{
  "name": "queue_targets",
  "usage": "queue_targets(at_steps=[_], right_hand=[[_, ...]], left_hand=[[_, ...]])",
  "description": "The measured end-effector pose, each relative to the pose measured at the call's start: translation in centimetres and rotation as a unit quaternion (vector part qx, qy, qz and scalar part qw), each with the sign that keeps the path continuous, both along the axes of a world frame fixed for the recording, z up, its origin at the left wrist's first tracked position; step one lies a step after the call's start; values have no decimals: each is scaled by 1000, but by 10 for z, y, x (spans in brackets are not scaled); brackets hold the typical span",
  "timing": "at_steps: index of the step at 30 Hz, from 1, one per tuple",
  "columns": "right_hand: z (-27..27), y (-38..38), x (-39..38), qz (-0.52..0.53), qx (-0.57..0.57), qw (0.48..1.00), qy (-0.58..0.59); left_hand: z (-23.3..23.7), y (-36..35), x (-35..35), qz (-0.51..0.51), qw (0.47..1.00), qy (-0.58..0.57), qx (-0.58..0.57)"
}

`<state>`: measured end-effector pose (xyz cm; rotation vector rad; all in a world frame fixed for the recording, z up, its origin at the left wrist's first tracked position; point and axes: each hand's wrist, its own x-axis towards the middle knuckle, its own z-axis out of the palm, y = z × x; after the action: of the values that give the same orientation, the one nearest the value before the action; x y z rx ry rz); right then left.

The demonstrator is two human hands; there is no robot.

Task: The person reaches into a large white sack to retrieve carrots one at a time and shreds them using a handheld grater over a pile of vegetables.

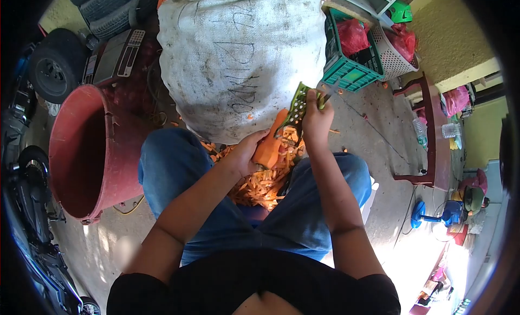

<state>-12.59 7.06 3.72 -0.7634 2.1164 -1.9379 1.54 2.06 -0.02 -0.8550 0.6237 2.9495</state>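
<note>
Holding carrot closed in left grip, just short of white sack.
Steadied, apparently, by its thick end, above orange strips near sack's foot; beyond, pinching green perforated tool in right grip, against narrower end.

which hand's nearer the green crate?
Right. The right hand, gripping the green tool, is up front on the crate's side; the left hand, on the orange vegetable, sits lower and farther left from it.
</note>
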Motion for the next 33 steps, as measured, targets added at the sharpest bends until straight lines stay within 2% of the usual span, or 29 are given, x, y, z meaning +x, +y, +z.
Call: queue_targets(at_steps=[2,4,5,6,8,9,11,12,14,15,16,18,19,20,22,23,24,25,26,28,29,31,33], right_hand=[[-3,2,-9,-7,14,1000,5],[7,5,2,-4,44,995,-84],[-10,3,4,26,29,998,-40],[2,6,22,54,76,996,-2],[-5,5,40,63,88,980,164],[-7,4,39,63,88,981,163],[-10,-2,32,38,106,984,136],[-20,-6,15,-2,106,988,113],[-27,-9,-35,-103,141,981,87],[-51,-7,-70,-160,101,976,105],[-47,-3,-76,-163,101,976,105],[-36,-1,-83,-196,2,980,-16],[-28,0,-74,-196,4,980,-15],[-22,2,-58,-145,2,989,-25],[-4,4,-15,-32,10,999,-30],[-4,4,4,18,46,998,-38],[1,6,23,66,70,995,23],[-2,4,38,69,70,987,131],[-5,5,45,110,66,980,152],[-1,0,42,93,126,985,67],[-5,-2,35,94,126,985,67],[-19,-7,10,-5,135,984,118],[-27,-9,-44,-129,117,972,161]], left_hand=[[-8,-2,-1,8,1000,6,-2],[-13,-1,-2,21,999,24,6],[-15,0,-2,36,998,40,14],[-10,2,-3,36,998,39,14],[4,5,-5,82,996,-7,36],[1,4,-4,82,996,-8,36],[-7,1,0,18,999,29,-15],[-7,0,2,18,999,29,-15],[-6,5,8,-127,985,69,-93],[21,14,9,-112,985,-16,-129],[19,15,8,-114,985,-16,-129],[12,14,5,-108,991,5,-80],[8,6,6,-118,987,92,-57],[5,4,4,-116,987,93,-55],[2,2,1,6,1000,-9,-21],[6,4,-2,30,995,-70,-58],[4,3,0,32,995,-72,-59],[0,3,1,42,998,-33,-22],[-2,3,2,50,999,6,15],[10,5,1,53,998,-29,-10],[17,4,0,24,997,-50,-56],[15,5,1,-4,992,-70,-100],[1,13,3,-111,975,21,-193]])
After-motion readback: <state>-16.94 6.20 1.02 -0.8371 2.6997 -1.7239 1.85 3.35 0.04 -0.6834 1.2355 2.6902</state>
